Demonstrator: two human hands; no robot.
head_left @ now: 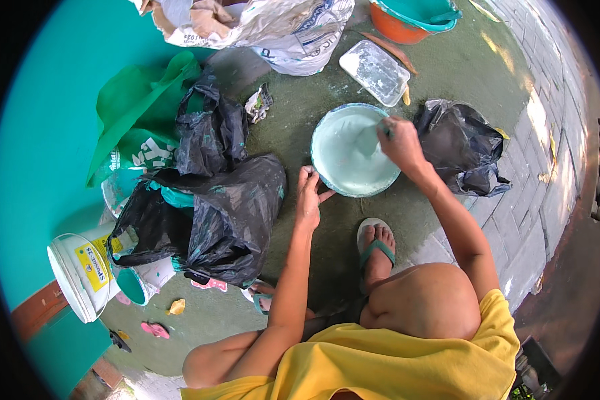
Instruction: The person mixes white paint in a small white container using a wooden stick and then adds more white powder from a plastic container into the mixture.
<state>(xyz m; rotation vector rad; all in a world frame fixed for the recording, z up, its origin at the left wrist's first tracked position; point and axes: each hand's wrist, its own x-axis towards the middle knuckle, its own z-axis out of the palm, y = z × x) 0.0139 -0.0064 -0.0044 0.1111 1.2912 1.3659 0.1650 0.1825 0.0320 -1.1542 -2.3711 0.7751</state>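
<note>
A round basin (319, 175) holds a pale mint-green, thick-looking liquid (350, 167) and stands on the ground in front of me. My left hand (309, 193) grips its lower left rim, thumb spread along the outside. Over the right part of the basin, my right hand (401, 141) is closed in a fist. Something greyish at the liquid's surface lies just below those fingers, but what the fist holds is mostly hidden. To the right of the basin sits a crumpled black plastic bag (463, 143).
Left are large black bags (237, 220), a green sheet (130, 110), a tipped white bucket (73, 280) and a green-lined container (133, 287). Beyond the basin lie a white tray (377, 70), a white sack (300, 47) and an orange basin (397, 30). My sandalled foot (377, 253) is close by.
</note>
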